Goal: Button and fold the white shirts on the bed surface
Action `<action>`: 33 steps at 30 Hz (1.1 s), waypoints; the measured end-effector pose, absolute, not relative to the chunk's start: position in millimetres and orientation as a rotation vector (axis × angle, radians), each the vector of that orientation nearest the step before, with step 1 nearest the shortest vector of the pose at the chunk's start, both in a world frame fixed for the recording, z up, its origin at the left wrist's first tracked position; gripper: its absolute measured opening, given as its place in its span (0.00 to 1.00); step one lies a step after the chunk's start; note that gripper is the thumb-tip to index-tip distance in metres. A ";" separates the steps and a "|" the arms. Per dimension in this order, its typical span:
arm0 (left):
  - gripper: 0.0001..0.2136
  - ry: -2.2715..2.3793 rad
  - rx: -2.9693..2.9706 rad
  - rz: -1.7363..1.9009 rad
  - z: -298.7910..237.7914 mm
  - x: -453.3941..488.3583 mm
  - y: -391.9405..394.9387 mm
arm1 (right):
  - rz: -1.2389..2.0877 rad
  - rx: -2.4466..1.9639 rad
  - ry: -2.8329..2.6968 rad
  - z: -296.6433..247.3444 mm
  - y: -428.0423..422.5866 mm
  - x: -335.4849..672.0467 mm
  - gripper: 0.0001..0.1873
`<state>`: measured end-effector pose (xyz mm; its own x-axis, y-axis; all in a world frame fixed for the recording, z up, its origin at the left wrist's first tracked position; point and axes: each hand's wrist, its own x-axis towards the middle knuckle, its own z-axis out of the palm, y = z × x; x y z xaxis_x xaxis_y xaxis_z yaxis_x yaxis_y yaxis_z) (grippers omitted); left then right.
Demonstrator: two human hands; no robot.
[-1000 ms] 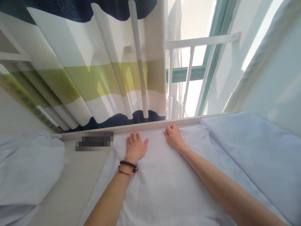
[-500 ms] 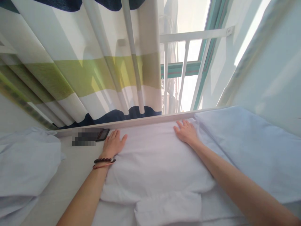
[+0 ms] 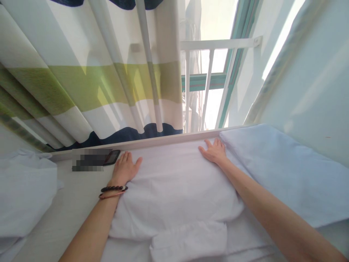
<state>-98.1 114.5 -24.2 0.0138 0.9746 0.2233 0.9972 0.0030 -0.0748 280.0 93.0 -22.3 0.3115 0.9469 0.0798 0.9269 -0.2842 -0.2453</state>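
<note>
A white pillow (image 3: 174, 193) lies on the bed in front of me, with a loose fold of its cloth (image 3: 189, 240) at the near end. My left hand (image 3: 124, 169) rests flat at its far left corner, fingers stretched out and thumb apart. On that wrist are a dark beaded bracelet and a thin reddish band. At the far right corner lies my right hand (image 3: 214, 151), palm down with its fingers spread. Both hands touch the cloth without gripping it. Just left of my left hand is a dark, flat, phone-like object (image 3: 111, 157), partly blurred out.
A pale bluish-white pillow (image 3: 283, 171) lies on the right against the wall. Crumpled white bedding (image 3: 25, 196) is at the left. Along the far side run the bed's raised edge (image 3: 163, 140), a striped curtain (image 3: 109, 83) and a white railing (image 3: 218, 44) before a window.
The view has shifted slightly, so most things sit a little further left. The fingers of my right hand have shifted slightly on the cloth. My left hand stays at its corner.
</note>
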 end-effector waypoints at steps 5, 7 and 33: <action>0.28 -2.043 -2.105 -0.210 -13.3 -94.4 100.4 | 0.071 -2.138 -1.890 -12.8 69.4 272.8 0.29; 0.24 -1.963 -2.200 -0.243 -6.4 -95.0 85.7 | 0.081 -1.967 -2.019 -7.4 46.5 268.7 0.25; 0.14 -0.652 -2.989 -1.176 30.8 -67.3 -71.4 | 0.492 -0.797 -2.504 25.5 -91.2 294.7 0.16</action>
